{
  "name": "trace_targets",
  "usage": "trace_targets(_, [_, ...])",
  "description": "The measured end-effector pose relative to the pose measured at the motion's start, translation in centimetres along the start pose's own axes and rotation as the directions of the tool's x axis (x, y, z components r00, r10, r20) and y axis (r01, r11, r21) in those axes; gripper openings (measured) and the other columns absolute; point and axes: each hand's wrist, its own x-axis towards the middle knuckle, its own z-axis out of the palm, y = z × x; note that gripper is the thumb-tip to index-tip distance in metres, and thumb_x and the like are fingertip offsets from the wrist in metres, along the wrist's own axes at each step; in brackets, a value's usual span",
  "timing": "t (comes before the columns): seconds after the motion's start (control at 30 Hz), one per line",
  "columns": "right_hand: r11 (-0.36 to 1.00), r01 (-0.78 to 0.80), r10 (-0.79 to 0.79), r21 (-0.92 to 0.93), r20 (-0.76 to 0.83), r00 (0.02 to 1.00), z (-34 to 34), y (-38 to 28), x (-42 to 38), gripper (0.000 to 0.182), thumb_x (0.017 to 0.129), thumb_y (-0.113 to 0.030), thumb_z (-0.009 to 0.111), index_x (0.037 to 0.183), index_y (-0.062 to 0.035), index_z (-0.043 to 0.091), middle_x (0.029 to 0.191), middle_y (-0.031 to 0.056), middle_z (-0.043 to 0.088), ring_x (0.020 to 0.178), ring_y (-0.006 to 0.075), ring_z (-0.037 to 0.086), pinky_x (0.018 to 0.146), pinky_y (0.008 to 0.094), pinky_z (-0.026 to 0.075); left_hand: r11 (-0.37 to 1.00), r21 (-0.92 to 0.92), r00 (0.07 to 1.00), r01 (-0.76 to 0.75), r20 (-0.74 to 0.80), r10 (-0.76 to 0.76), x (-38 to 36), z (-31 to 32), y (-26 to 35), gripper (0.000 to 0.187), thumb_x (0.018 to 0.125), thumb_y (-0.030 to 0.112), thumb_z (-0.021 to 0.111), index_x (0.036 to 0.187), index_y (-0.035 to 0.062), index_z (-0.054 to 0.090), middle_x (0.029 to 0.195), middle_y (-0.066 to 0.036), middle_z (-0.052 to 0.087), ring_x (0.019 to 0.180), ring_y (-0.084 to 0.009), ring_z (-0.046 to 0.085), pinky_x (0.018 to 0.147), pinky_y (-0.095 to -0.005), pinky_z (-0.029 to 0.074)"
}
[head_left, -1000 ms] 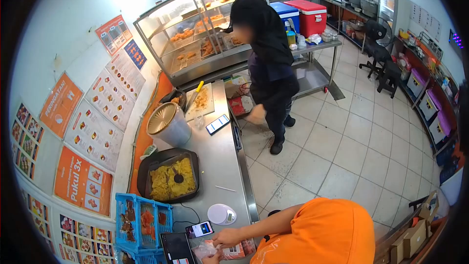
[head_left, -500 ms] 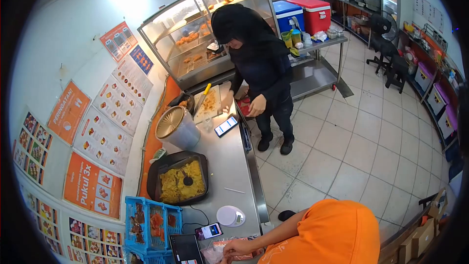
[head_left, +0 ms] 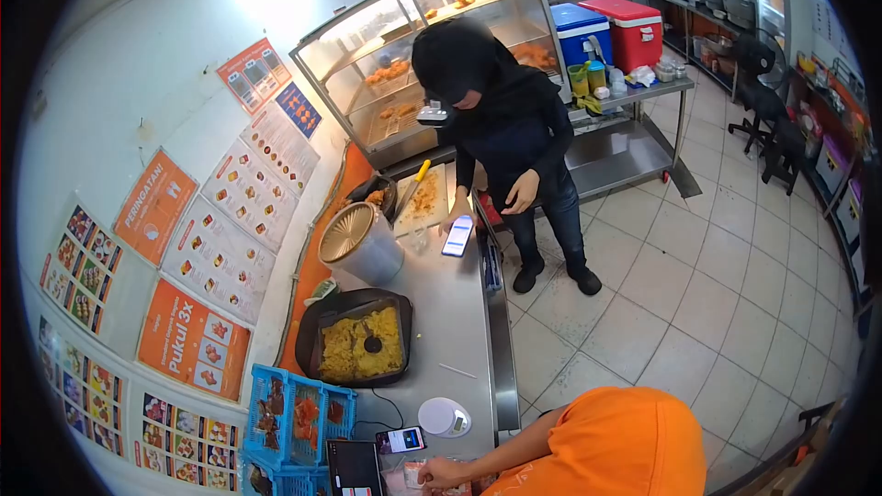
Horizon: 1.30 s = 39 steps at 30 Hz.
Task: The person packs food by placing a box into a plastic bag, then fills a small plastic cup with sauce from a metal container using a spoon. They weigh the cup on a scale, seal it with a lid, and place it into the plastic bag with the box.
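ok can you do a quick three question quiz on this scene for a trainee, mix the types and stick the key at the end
1. True or false: the hand past the orange sleeve is at the plastic packaging, apart from the scale.
2. Which of these stands between the lidded container and the blue baskets?
A) a fan
B) the dark pan of yellow food
C) a red cooler
3. Fill in: the knife at the cutting board has a ____ handle.

Key: 1. True; 2. B; 3. yellow

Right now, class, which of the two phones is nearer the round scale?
The lower phone, between scale and tablet; the upper phone is at the black-clad person's hand.
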Motion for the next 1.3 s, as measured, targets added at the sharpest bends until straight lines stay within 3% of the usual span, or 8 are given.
trace_targets(0.1, [0.997,0.057,-0.057,0.055,-0.002,0.998,-0.2,0.2,0.0,0.029,0.073,-0.027,0.070,0.091,-0.0048,0.074,0.084,0.0151,0.073,0.070,0.0300,0.069,0.060,0.0423,0.054,1.000,-0.007,0.999,-0.006,-0.038,0.006,-1.3,1.6,1.3,0.054,0.085,0.041,0.070,0.120,0.0011,0.064,0.115,-0.015,0.066,0.108,-0.0265,0.060,0.092,-0.0386,0.047])
trace_targets(0.2, [0.987,-0.108,0.090,0.120,0.150,0.985,-1.4,-1.6,-0.3,0.029,0.071,-0.028,0.073,0.089,-0.0049,0.075,0.085,0.0159,0.073,0.073,0.0280,0.070,0.062,0.0424,0.054,1.000,-0.004,0.996,-0.031,-0.081,0.031,-1.6,2.6,3.2,0.052,0.085,0.040,0.070,0.118,0.0010,0.064,0.115,-0.015,0.066,0.107,-0.0273,0.061,0.092,-0.0390,0.048])
trace_targets(0.3, [0.989,0.125,-0.117,-0.078,0.096,0.988,-1.0,-0.5,0.1,0.030,0.070,-0.029,0.075,0.086,-0.0041,0.075,0.081,0.0158,0.073,0.071,0.0256,0.069,0.061,0.0427,0.053,0.998,-0.006,0.988,-0.055,-0.145,0.054,-1.7,3.2,4.8,0.051,0.084,0.039,0.070,0.117,0.0009,0.064,0.114,-0.015,0.066,0.106,-0.0281,0.061,0.091,-0.0394,0.048])
trace_targets(0.37, [0.998,-0.024,0.017,0.059,0.129,0.991,-1.3,-1.0,-0.4,0.029,0.072,-0.029,0.075,0.085,-0.0033,0.075,0.078,0.0150,0.073,0.070,0.0229,0.068,0.061,0.0426,0.052,0.998,-0.007,0.981,-0.068,-0.185,0.065,-1.9,3.7,5.6,0.050,0.084,0.039,0.070,0.116,0.0009,0.064,0.114,-0.016,0.066,0.106,-0.0286,0.061,0.091,-0.0397,0.048])
trace_targets(0.57, [0.993,-0.060,0.043,0.104,0.161,0.986,1.7,3.7,0.9,0.025,0.075,-0.027,0.075,0.084,-0.0038,0.075,0.078,0.0158,0.072,0.068,0.0231,0.067,0.059,0.0426,0.050,0.996,0.020,0.949,-0.091,-0.301,0.093,-3.2,3.6,6.9,0.046,0.083,0.036,0.070,0.113,0.0008,0.064,0.114,-0.017,0.065,0.105,-0.0302,0.061,0.090,-0.0404,0.048])
trace_targets(1.0, [0.983,-0.162,0.146,0.081,0.173,0.974,0.8,2.8,0.8,0.033,0.077,-0.028,0.073,0.100,-0.0043,0.070,0.091,0.0171,0.071,0.085,0.0255,0.065,0.070,0.0452,0.049,0.974,0.047,0.836,-0.220,-0.505,0.213,-2.6,4.2,11.4,0.040,0.082,0.032,0.069,0.106,0.0005,0.065,0.112,-0.019,0.065,0.102,-0.0336,0.061,0.088,-0.0421,0.049])
trace_targets(1.13, [0.984,0.174,-0.155,-0.038,0.296,0.942,-1.0,1.2,2.0,0.024,0.080,-0.022,0.067,0.095,-0.0033,0.070,0.086,0.0155,0.071,0.079,0.0284,0.067,0.067,0.0434,0.052,0.966,0.080,0.788,-0.245,-0.564,0.247,-2.6,3.4,11.9,0.038,0.081,0.030,0.069,0.104,0.0004,0.065,0.112,-0.019,0.064,0.101,-0.0346,0.061,0.087,-0.0426,0.049])
trace_targets(1.3, [0.864,0.497,-0.394,-0.081,0.506,0.767,-3.8,-0.1,3.3,0.019,0.083,-0.017,0.062,0.091,-0.0024,0.070,0.081,0.0139,0.071,0.072,0.0313,0.070,0.065,0.0416,0.055,0.971,0.079,0.719,-0.223,-0.660,0.219,-4.4,3.4,11.1,0.035,0.081,0.029,0.069,0.102,0.0003,0.066,0.111,-0.020,0.064,0.100,-0.0359,0.061,0.087,-0.0432,0.049])
